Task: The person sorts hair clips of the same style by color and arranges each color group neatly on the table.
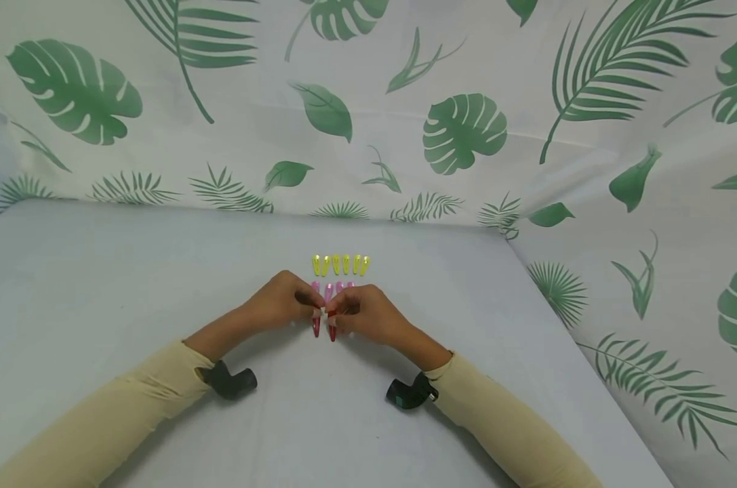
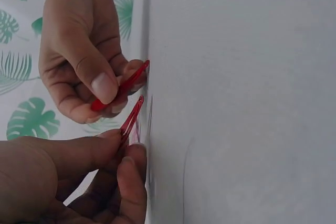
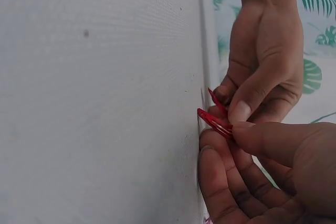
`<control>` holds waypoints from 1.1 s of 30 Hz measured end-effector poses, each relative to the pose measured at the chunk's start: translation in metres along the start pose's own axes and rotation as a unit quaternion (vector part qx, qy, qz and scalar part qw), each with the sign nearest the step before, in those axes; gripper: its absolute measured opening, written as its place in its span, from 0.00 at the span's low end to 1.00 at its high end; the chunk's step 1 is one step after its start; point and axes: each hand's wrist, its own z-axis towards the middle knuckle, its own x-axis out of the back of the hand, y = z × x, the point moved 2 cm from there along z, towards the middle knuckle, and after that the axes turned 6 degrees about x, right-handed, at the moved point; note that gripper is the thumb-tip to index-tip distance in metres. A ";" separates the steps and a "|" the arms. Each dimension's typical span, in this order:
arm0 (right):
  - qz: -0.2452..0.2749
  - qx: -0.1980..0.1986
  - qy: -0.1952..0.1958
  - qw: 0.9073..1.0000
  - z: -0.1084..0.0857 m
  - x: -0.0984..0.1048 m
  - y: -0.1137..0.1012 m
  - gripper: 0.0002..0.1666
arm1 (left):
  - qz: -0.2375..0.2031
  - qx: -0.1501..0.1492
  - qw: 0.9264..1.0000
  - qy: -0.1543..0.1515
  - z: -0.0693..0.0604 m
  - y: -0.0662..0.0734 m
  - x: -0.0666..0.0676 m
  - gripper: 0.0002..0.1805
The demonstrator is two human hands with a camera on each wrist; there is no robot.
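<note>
Two red snap hair clips are held side by side, points toward the body. My left hand (image 1: 283, 301) pinches the left red hair clip (image 1: 316, 327) between thumb and fingers. In my right hand (image 1: 368, 315), thumb and fingertips grip the other red hair clip (image 1: 332, 333). The fingertips of both hands nearly meet, with a small white spot between them that I cannot identify. In the left wrist view, the left hand's clip (image 2: 132, 119) is tilted close to the table surface. Just behind the hands lie several pink hair clips (image 1: 340, 287), partly hidden by the fingers.
Beyond the pink clips, several yellow hair clips (image 1: 346, 263) lie in a row. A white cloth covers the table (image 1: 307, 420). A leaf-printed curtain (image 1: 380, 135) hangs at the back and right. Black curved devices (image 1: 232, 383) are on both wrists.
</note>
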 end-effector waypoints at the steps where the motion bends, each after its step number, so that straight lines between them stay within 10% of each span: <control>1: -0.002 0.000 0.001 1.000 0.000 0.000 0.000 0.05 | -0.001 0.007 1.000 0.004 0.000 -0.001 0.000 0.06; 23: -0.136 -0.034 -0.027 0.990 0.010 0.000 -0.001 0.05 | 0.046 0.031 0.998 0.004 0.007 0.000 -0.005 0.05; 33: -0.152 -0.036 -0.032 0.987 0.011 0.000 0.000 0.07 | 0.068 -0.017 0.998 0.003 0.007 0.003 -0.007 0.14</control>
